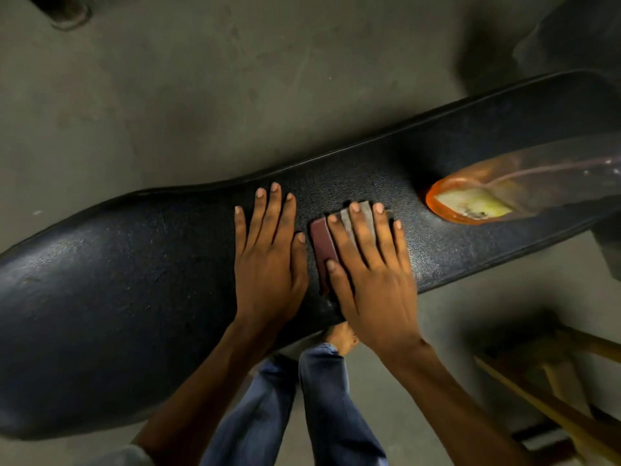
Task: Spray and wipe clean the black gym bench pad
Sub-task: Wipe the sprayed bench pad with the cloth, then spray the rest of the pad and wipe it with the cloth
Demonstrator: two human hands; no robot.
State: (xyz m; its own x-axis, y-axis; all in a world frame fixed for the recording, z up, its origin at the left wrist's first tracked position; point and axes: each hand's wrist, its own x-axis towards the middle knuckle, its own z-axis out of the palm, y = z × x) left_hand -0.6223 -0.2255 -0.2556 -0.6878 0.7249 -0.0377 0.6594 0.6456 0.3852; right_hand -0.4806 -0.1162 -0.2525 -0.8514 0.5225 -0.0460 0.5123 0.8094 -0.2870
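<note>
Floor point(201, 79): grey concrete, matte, scuffed and blotchy, filling the upper part of the view and showing again under the bench.

Bench pad point(117, 280): long black padded surface running diagonally from lower left to upper right. Pebbled vinyl grain, faint sheen, rounded edges with a raised seam along the far rim. The wide-angle view bulges its near end.

Legs point(302, 408): blue denim trousers seen from above, below the pad's near edge; one bare foot point(339, 338) on the floor, partly tucked under the pad.

Spray bottle point(524, 186): lying on its side on the right stretch of the pad, clear plastic body with an orange-tinted base turned toward the hands, a yellowish patch (label or liquid, cannot tell) showing through, and a thin dip tube inside. Well apart from both hands.

Wooden pieces point(554, 398): pale slats or legs at lower right, blurred, standing on the floor.

Left hand point(268, 250): flat on the pad mid-length, palm down, fingers straight and slightly spread, grasping nothing, just beside the cloth.

Right hand point(369, 274): palm down on the cloth, fingers extended over its top, thumb laid along its maroon side; pressing rather than clenching.

Cloth point(321, 247): small folded pad, soft-looking, maroon along the left fold and grey at the far end under the fingertips, lying flat on the pad between the two hands' thumbs, mostly covered by the right hand.
</note>
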